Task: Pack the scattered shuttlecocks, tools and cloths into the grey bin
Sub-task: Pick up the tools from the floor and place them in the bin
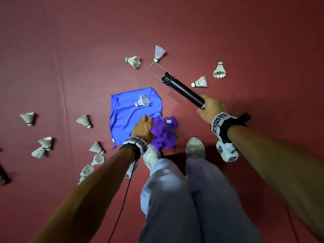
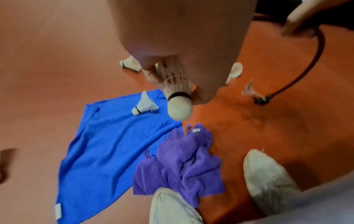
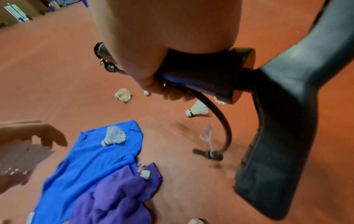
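My left hand (image 1: 145, 123) hovers over the seam between the blue cloth (image 1: 129, 116) and the crumpled purple cloth (image 1: 164, 134). In the left wrist view its fingers (image 2: 151, 75) pinch a white shuttlecock (image 2: 178, 97) by the feathers, cork pointing down. My right hand (image 1: 208, 109) grips the barrel of a black hand pump (image 1: 184, 92), held slanted above the floor. In the right wrist view the pump's handle (image 3: 287, 113) and hose (image 3: 220, 121) hang below the hand (image 3: 159, 86). Another shuttlecock (image 1: 142, 101) lies on the blue cloth. The grey bin is not in view.
Several shuttlecocks lie on the red floor: some beyond the pump (image 1: 199, 82) (image 1: 159, 53) (image 1: 134, 61), more at the left (image 1: 85, 121) (image 1: 43, 147) (image 1: 97, 148). My shoes (image 1: 195, 148) stand just behind the purple cloth. A dark object (image 1: 3, 174) sits at the left edge.
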